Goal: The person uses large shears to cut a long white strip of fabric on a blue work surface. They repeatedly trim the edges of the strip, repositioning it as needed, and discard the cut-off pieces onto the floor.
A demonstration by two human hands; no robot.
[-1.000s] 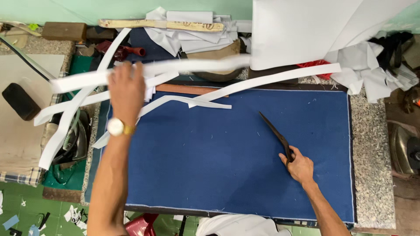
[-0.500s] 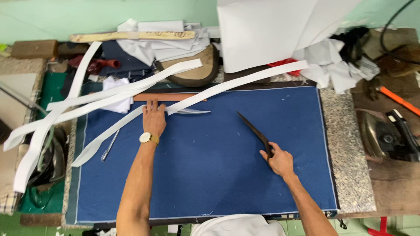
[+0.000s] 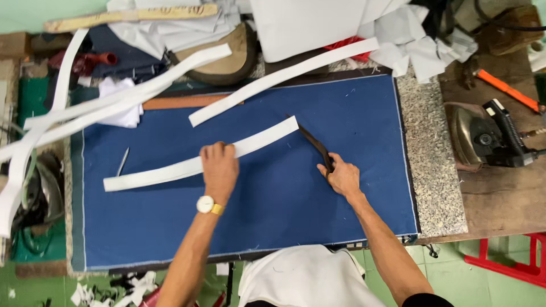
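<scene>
Strip: the white strip (image 3: 193,165) lies on the blue cloth (image 3: 352,108), slanting up to the right.
Left hand: the left hand (image 3: 219,170) presses flat on the strip's middle.
Right hand: the right hand (image 3: 341,175) grips dark scissors (image 3: 314,145), tips at the strip's right end.
Nearer: the left hand.

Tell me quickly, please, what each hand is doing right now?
Left hand: pressed flat, palm down, on the white fabric strip.
Right hand: closed around the handles of the dark scissors.
</scene>
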